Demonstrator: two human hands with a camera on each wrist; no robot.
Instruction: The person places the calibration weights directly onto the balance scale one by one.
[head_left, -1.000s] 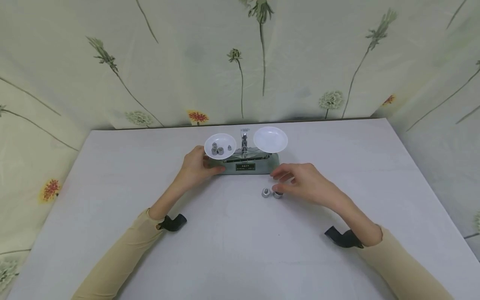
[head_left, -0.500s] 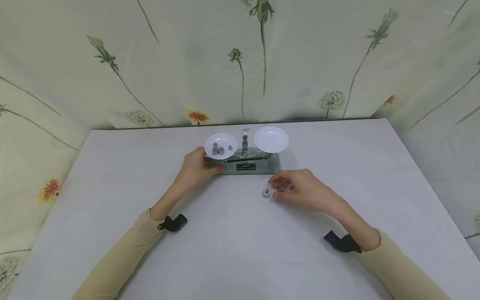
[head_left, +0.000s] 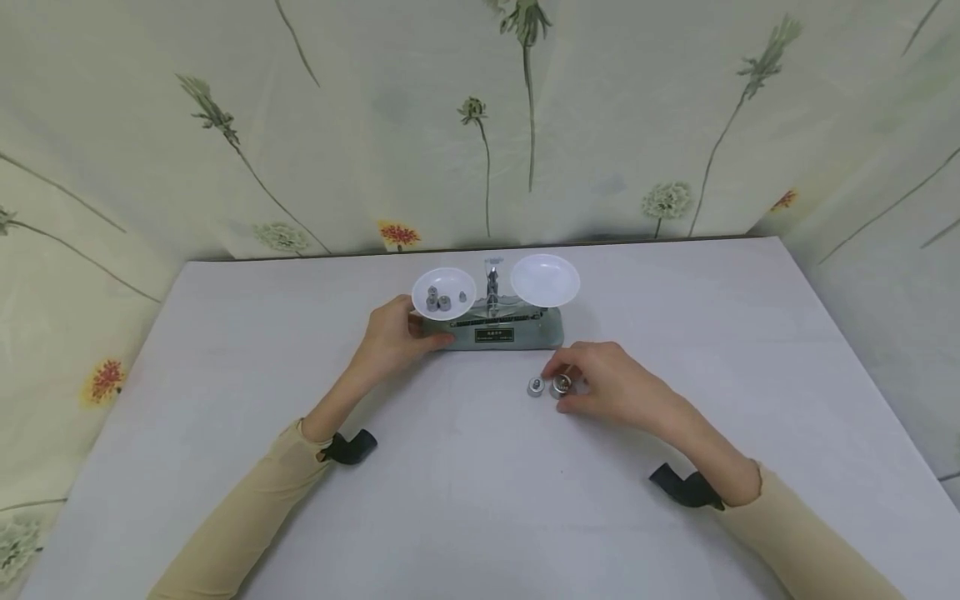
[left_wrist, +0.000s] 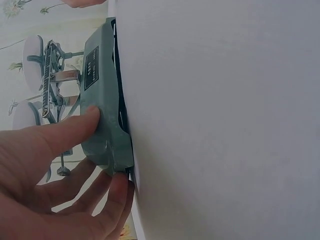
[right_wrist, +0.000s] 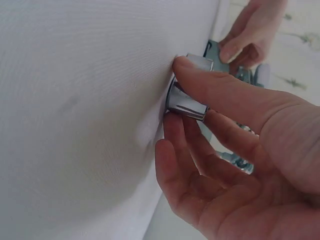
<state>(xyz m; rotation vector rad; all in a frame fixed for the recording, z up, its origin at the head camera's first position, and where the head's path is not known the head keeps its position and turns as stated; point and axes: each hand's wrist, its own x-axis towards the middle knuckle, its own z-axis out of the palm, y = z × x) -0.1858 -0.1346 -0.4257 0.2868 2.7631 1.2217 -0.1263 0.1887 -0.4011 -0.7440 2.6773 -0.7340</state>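
Note:
A green-based balance scale [head_left: 525, 331] stands near the back of the table. My left hand [head_left: 390, 335] grips the left end of its base, thumb on the front face and fingers round the end in the left wrist view. Several small metal weights [head_left: 445, 302] sit in the white left pan [head_left: 423, 283]; the right pan [head_left: 545, 281] holds nothing. In front of the base, my right hand [head_left: 611, 383] pinches a silver cylindrical weight [right_wrist: 186, 101] between thumb and fingers, low at the tabletop. Just left of it stands a slightly smaller silver weight [head_left: 536, 387].
A white cloth covers the table [head_left: 465, 500]. Behind its far edge hangs a flower-printed curtain [head_left: 600, 125]. A black wrist mount [head_left: 352, 447] sits on the left forearm, another black mount [head_left: 684, 485] on the right.
My right hand has come slightly nearer to me, and the weight's top now shows between its thumb and fingers, where the thumb partly covered it before. The left hand keeps its hold.

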